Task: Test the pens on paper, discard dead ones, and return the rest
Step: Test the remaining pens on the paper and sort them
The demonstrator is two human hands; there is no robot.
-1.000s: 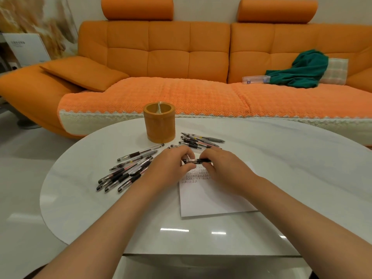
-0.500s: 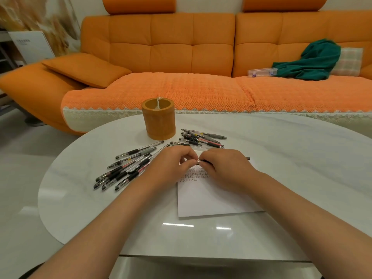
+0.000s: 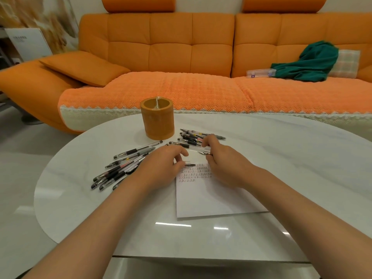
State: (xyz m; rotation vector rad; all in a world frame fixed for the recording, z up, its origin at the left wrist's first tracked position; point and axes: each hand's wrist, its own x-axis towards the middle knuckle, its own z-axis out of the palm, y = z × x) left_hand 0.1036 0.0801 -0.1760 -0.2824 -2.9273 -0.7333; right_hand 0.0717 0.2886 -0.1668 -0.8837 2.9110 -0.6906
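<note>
On the white table, my right hand [image 3: 223, 161] pinches a clear-barrelled pen [image 3: 198, 150] just above the top edge of the paper [image 3: 211, 198]. To its left, my left hand [image 3: 164, 164] pinches a small dark pen cap [image 3: 190, 164] at its fingertips, over the paper's top left corner. Rows of small test marks fill the top of the sheet. Several pens [image 3: 124, 168] lie in a loose pile left of my left hand. A smaller group of pens [image 3: 191, 136] lies beyond my right hand. An orange cylindrical pen holder [image 3: 158, 119] stands upright behind both piles.
The round white table [image 3: 291, 168] ends close behind the holder, with an orange sofa [image 3: 181, 57] right beyond it. On the sofa lie a clear plastic box [image 3: 260, 73], a green cloth [image 3: 310, 63] and a cushion. Pale floor shows on the left.
My hands, joined on one pen before, have drawn apart. The right hand has lifted away and back with the pen body, and the left keeps the cap.
</note>
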